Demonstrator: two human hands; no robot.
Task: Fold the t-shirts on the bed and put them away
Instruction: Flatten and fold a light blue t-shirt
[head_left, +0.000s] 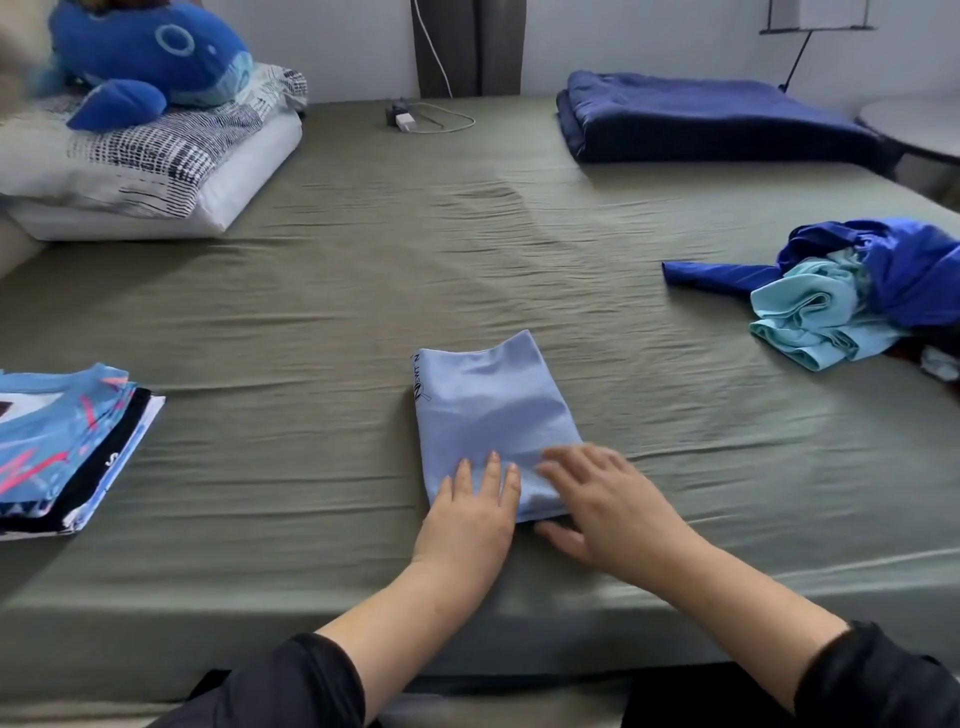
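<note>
Folded t-shirt (493, 415): left hand (470, 512) and right hand (602, 499) press flat, fingers spread.

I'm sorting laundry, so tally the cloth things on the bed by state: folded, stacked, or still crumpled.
Folded alone: 1, light blue t-shirt
Folded stacks: 1, patterned stack
Crumpled piles: 1, blue heap
Folded blankets: 1, navy blanket
Total: 4
</note>
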